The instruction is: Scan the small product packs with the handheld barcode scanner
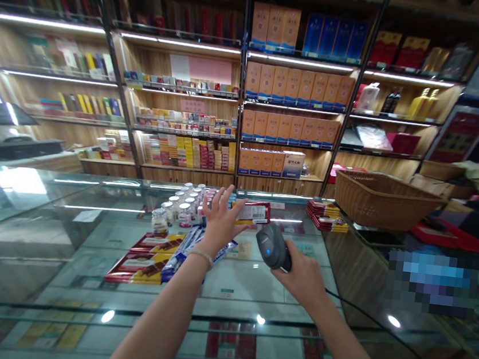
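Note:
My right hand [302, 270] is wrapped round the handle of a dark grey barcode scanner [273, 245], which has a blue light on its back. My left hand [221, 220] is open with its fingers spread. Just beyond its thumb is a red-wrapped chocolate bar [257, 212] with a white barcode label; whether hand and bar touch, I cannot tell. Left of that hand stand rows of small white-lidded jars [185, 213]. Below them, red-and-yellow chocolate bars [143, 266] and blue-wrapped bars [181, 253] lie on the glass counter [244, 289].
A stack of red-and-yellow bars [326, 215] lies beside a brown woven basket [386, 199] at the right. The scanner's black cable [379, 319] runs along the counter's right side. Shelves with orange boxes [293, 85] and other packets line the back wall.

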{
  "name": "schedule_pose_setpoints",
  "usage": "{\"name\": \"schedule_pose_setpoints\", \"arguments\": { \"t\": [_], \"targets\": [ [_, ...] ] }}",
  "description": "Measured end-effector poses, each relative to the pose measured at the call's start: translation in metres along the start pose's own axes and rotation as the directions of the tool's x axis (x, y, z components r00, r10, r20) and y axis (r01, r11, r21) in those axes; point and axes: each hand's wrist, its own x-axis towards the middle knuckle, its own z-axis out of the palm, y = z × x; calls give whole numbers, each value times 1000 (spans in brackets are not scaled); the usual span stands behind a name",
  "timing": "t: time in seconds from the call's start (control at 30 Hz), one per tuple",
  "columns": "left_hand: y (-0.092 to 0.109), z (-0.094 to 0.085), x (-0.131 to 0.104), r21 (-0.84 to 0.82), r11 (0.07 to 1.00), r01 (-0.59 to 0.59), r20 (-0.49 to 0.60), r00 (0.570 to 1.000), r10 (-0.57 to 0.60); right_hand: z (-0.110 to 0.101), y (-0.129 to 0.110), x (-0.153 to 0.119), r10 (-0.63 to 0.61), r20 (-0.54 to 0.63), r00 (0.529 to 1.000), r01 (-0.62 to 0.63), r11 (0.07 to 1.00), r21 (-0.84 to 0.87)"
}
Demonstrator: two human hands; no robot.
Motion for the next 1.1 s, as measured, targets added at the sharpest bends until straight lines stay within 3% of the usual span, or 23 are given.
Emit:
{"name": "schedule_pose_setpoints", "arguments": {
  "t": [0.2,0.53,0.9,1.1],
  "targets": [
    [-1,-1,-1,6,1000,15,6,1000,-15,-1,-1,-1,17,4,1000,-17,999,49],
    [-1,-1,0,-8,1000,23,11,1000,-23,-3,-9,-1,37,18,999,-36,998,-51],
    [0,-4,0,0,1000,27,5,1000,-27,3,1,0,-14,-38,999,12,999,-39],
    [-2,-2,0,-10,1000,27,3,1000,-27,7,4,3,17,-43,999,-21,996,-84]
  ]
}}
